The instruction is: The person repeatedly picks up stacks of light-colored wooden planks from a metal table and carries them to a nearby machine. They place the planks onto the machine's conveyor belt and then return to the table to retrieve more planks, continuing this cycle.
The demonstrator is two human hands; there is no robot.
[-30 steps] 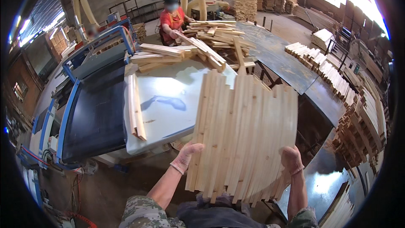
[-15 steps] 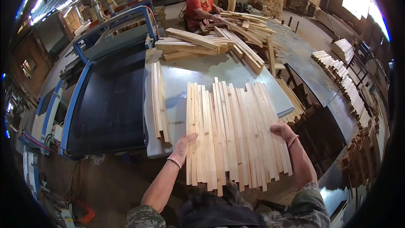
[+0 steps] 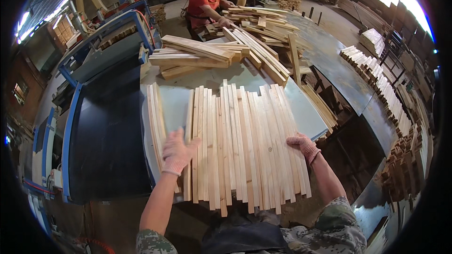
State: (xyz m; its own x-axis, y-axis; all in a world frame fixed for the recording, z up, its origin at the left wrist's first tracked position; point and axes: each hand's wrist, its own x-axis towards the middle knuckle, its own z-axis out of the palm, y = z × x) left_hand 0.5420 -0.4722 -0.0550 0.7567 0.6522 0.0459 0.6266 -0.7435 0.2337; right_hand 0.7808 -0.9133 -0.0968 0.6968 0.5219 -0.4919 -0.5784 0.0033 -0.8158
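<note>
A row of narrow pale wood strips lies side by side in front of me, its near ends past the table edge. My left hand, in a pink knit glove, is at the row's left side, fingers spread and slightly blurred. Its thumb reaches over the leftmost strip, which stands a little apart from the others. My right hand, gloved alike, grips the row's right edge, thumb on top and fingers partly hidden below. Left of the row is a small bundle of strips, partly behind my left hand.
A pale worktable bears a jumbled wood pile at its far side. Behind it a person in red handles boards. A blue-framed machine with a black conveyor belt stands left. Stacked strips line the right.
My left hand has shifted off the row's edge and its fingers have spread. A gap now shows beside the leftmost strip. The view has swung right; my right hand keeps its grip.
</note>
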